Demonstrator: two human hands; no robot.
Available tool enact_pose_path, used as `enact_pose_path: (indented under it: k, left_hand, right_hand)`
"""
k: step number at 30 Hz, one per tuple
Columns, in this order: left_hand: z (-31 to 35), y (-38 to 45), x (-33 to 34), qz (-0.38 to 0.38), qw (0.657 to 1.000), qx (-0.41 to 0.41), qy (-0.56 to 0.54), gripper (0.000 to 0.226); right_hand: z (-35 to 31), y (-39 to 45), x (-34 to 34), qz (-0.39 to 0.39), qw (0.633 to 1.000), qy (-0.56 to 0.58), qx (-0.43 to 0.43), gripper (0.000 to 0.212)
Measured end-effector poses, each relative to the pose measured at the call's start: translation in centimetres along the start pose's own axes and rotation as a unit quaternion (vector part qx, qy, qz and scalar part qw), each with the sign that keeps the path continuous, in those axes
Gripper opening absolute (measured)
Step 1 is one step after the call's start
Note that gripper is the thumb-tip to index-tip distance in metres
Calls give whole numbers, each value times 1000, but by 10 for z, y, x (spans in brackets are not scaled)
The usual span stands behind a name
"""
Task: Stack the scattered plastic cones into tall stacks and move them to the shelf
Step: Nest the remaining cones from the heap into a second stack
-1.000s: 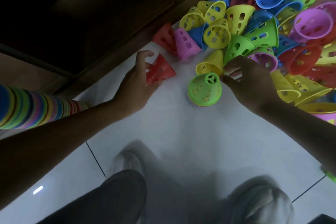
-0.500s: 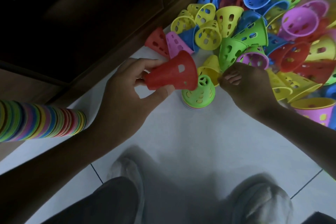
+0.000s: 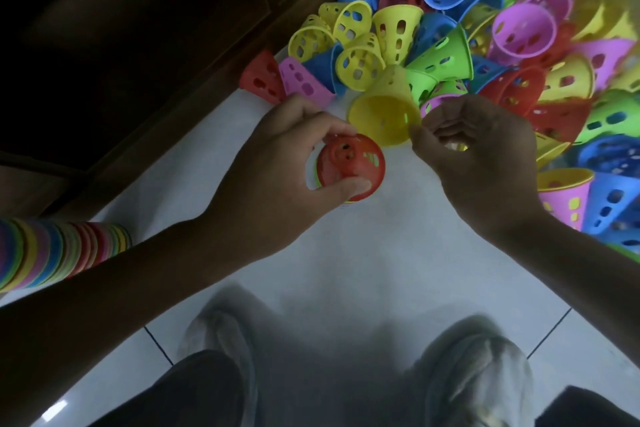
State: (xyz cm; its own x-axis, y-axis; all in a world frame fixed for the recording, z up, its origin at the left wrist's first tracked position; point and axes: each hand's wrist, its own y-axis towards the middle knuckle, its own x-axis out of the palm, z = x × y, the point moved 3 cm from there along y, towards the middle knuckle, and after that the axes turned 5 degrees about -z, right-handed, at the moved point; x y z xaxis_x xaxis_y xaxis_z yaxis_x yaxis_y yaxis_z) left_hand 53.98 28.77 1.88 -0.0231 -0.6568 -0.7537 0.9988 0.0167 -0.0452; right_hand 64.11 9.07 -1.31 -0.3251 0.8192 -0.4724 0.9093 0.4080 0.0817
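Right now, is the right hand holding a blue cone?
No, the right hand pinches the rim of a yellow cone beside the pile.

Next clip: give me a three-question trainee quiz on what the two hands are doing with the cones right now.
1. True or false: the left hand grips a red cone.
2. Which colour cone does the right hand hold? A) blue B) yellow C) pink
3. Fill in: the finished stack lies at the frame's ____ edge.

Key: 1 true; 2 B, the yellow cone; 3 left.
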Motion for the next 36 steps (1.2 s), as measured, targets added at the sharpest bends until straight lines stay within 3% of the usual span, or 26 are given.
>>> enact_pose_path:
  k: [5,9,12,16,20,23,29,36]
  left_hand:
    - [0,6,7,-16,999,-34,-31,65]
    - [-3,3,4,35,986,-84,-139,64]
    - [-6,8,-1,54,969,-113,-214,60]
    - [-8,18,-1,-2,940,-129,-316,57]
    - [-7,18,1,-31,946,-101,-307,50]
    - [-10,12,3,-33,967,-78,-239,46]
    - [-25,-3,13,-34,984,-76,-159,52]
    - [-34,3,16,-63,994,-30,-84,59]
  right_hand:
    - [-18,-5,-9,24,998,-24,-55,12]
    - [-30,-8,-14,23,986,-83,-143,8]
    - [-37,-11,-16,22,958,-158,-238,12]
    - [-40,-12,-13,16,908,-234,-346,20]
    - [-37,-15,-4,-43,887,-250,-386,18]
    - [-30,-19,-2,-88,893,-250,-365,28]
    - [-4,3,-10,-109,930,-269,-227,33]
    - [27,40,-16,-121,910,-382,-109,57]
